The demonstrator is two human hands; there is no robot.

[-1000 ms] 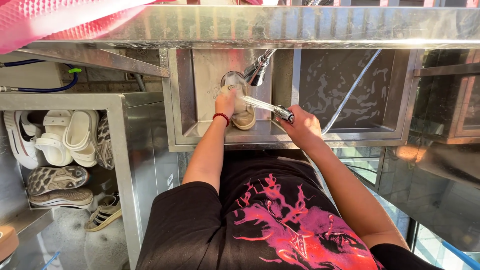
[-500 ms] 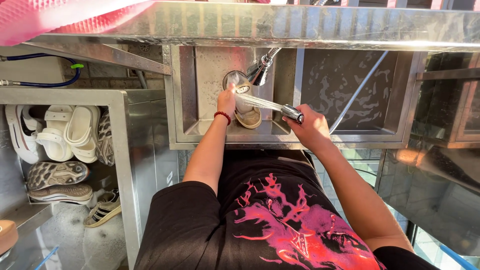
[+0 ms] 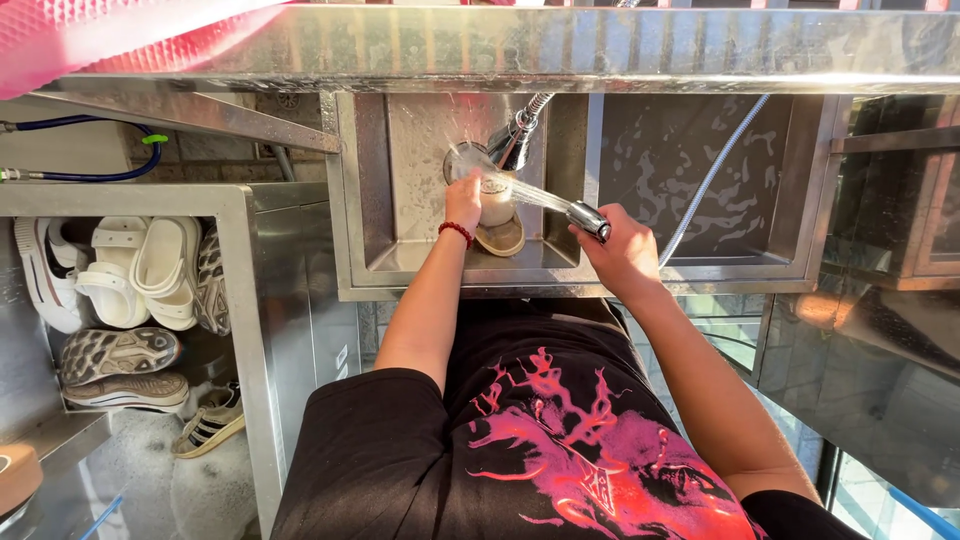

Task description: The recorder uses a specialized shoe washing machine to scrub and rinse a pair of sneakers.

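My left hand (image 3: pixel 463 201) grips a beige shoe (image 3: pixel 498 222) held upright inside a steel sink basin (image 3: pixel 372 200). My right hand (image 3: pixel 622 250) is closed around a metal spray nozzle (image 3: pixel 588 218) on a flexible hose (image 3: pixel 706 182). A jet of water runs from the nozzle leftward onto the shoe's upper part. A red bead bracelet sits on my left wrist. A fixed faucet head (image 3: pixel 512 140) hangs just above the shoe.
A second wet basin (image 3: pixel 680 170) lies to the right. A steel shelf (image 3: pixel 560 50) spans overhead with a pink mesh item (image 3: pixel 90 40) on it. At left, a steel compartment holds white sandals (image 3: pixel 130 270) and several sneakers (image 3: pixel 120 355), with foam below.
The shoe has been turned and raised slightly in the basin. My right hand with the nozzle shifted a little up and right, and the jet now hits higher on the shoe.
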